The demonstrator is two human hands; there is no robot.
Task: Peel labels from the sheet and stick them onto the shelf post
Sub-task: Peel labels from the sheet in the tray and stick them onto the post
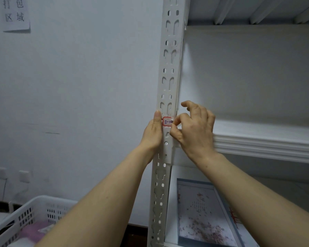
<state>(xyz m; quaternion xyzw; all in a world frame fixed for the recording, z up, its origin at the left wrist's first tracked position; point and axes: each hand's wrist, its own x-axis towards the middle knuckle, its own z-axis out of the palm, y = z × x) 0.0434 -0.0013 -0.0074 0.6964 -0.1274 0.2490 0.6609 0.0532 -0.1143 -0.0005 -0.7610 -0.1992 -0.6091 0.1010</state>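
Fingers (177, 119) of the right hand (194, 132) curl at the shelf post (169, 68), basket (34, 209) lower left, sheet (200, 211) below; they pinch the label's (166, 121) right edge. The left hand's (152, 134) thumb flanks it, fingers hidden by the post.

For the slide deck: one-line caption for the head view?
Left hand holds the white shelf post while the right hand pinches the right edge of a red-bordered label on it.

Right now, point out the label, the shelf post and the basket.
label (167, 121), head view, its handwritten face.
shelf post (169, 64), head view, slotted front, upper stretch.
basket (39, 207), head view, its perforated side wall.
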